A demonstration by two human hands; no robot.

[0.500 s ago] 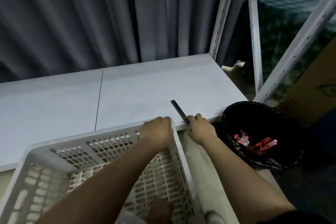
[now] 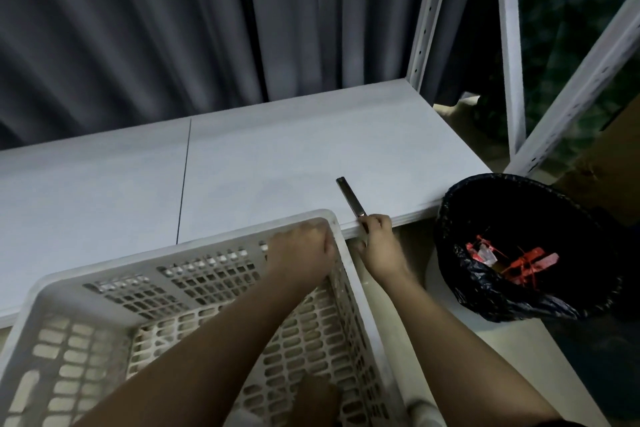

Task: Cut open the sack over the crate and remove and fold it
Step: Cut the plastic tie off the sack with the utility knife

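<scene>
We are working at a white counter point(image 2: 277, 156) with a perforated plastic crate point(image 2: 194, 291) in the lower left of the frame. Our left hand point(image 2: 299, 251) is curled closed over the crate's far right corner, gripping the rim; whether sack fabric is pinched under it we cannot tell. Our right hand point(image 2: 379, 239) is closed around the handle of a utility knife point(image 2: 350, 197), just right of that corner, with the blade end pointing up and away across the counter edge.

The sack point(image 2: 384, 333) is showing only as a pale sheet running down the crate's right outer wall toward the bottom of the frame; how much of it is already slit is hidden by our arms.

We are judging this as the cutting step, at or near the top corner. The next move is calling for drawing the blade along the fabric beside the rim while the left hand is steadying the crate, keeping the edge away from the fingers

A black-lined bin point(image 2: 526, 246) holding red scraps is standing at the right
</scene>
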